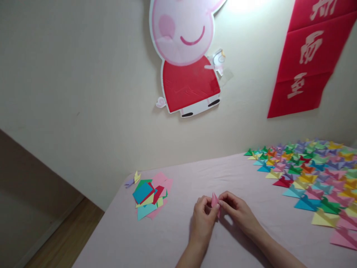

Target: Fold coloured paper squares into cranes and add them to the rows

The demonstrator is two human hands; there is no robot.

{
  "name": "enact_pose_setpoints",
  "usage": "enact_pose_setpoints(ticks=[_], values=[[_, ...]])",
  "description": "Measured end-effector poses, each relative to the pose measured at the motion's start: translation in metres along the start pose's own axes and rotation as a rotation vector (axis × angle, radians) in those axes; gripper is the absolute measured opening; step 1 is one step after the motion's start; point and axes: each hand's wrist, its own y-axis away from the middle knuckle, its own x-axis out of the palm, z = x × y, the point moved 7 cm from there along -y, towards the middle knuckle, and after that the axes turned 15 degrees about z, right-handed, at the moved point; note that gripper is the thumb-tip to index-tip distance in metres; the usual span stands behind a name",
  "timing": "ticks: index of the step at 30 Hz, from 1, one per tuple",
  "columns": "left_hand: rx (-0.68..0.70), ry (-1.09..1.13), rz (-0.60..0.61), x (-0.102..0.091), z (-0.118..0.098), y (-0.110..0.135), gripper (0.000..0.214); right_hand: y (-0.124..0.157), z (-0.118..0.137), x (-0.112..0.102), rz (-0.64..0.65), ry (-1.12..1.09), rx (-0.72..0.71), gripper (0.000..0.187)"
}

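Observation:
A small piece of folded pink origami paper [214,200] stands between my two hands, its narrow points upward. My left hand [203,216] pinches it from the left with thumb and forefinger. From the right, my right hand [235,209] grips its edge between thumb and fingertips. Part of the folded paper is hidden behind the fingers. Both hands are low over the pale pink cloth [178,238] that covers the table.
Left of my hands lies a loose pile of coloured paper squares [145,193], with a yellow folded piece [137,177] and a purple one [129,183] behind it. Rows of folded paper cranes [308,203] fill the right side. A wall with a pig cutout [192,85] rises behind.

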Motion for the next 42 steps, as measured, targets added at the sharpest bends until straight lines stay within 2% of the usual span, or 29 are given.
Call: enact_pose_setpoints(ticks=[6, 12, 29, 42], values=[[0.014, 0.004, 0.012, -0.0042, -0.0008, -0.0020, 0.027, 0.0005, 0.0033, 0.0016, 0.006, 0.037, 0.016, 0.045], [0.018, 0.078, 0.084, -0.0033, 0.0011, -0.0057, 0.023, 0.0018, 0.0041, -0.0001, 0.005, 0.087, -0.016, 0.042], [0.022, 0.173, 0.029, -0.0095, 0.0035, -0.0059, 0.025, -0.0007, 0.0022, 0.0026, 0.044, 0.039, 0.042, 0.040], [0.020, 0.212, 0.025, -0.0103, 0.0009, -0.0058, 0.029, -0.0005, 0.0008, 0.0027, 0.057, 0.016, 0.015, 0.040]])
